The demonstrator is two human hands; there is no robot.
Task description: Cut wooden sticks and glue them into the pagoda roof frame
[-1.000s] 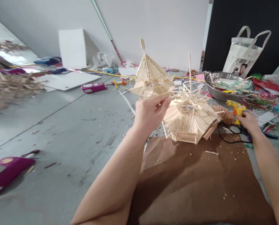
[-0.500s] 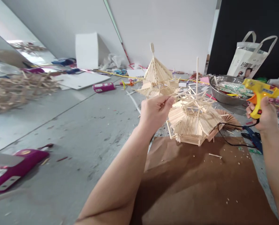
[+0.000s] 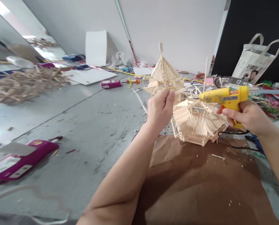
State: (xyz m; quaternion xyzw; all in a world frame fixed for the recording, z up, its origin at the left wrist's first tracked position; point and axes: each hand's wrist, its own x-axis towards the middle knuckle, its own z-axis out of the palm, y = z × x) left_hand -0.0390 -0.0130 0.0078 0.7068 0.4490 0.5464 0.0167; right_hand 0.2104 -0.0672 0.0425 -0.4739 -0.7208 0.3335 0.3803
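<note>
My right hand (image 3: 251, 117) is wrapped round a yellow hot glue gun (image 3: 230, 99), a clear glue stick coming out of its back. The nozzle points left, over the top of a pavilion-like model (image 3: 195, 125) built of thin wooden sticks. My left hand (image 3: 161, 106) is closed in a pinch at the model's upper left. A thin wooden stick (image 3: 181, 90) runs from its fingertips toward the nozzle. Behind that hand stands a second stick model (image 3: 165, 70) with a pointed roof, its lower part partly hidden.
Brown paper (image 3: 200, 184) lies in front of the model. A purple power strip (image 3: 24, 157) is at left, another (image 3: 111, 83) farther back. A wooden stick pile (image 3: 29, 82), a metal basin (image 3: 233, 80) and a white bag (image 3: 254, 62) stand around. The gun's black cord (image 3: 230, 145) loops at right.
My right hand has brought the glue gun left, from beside the basin to above the model near my left fingertips. The left hand stays by the model; the whole view has shifted slightly.
</note>
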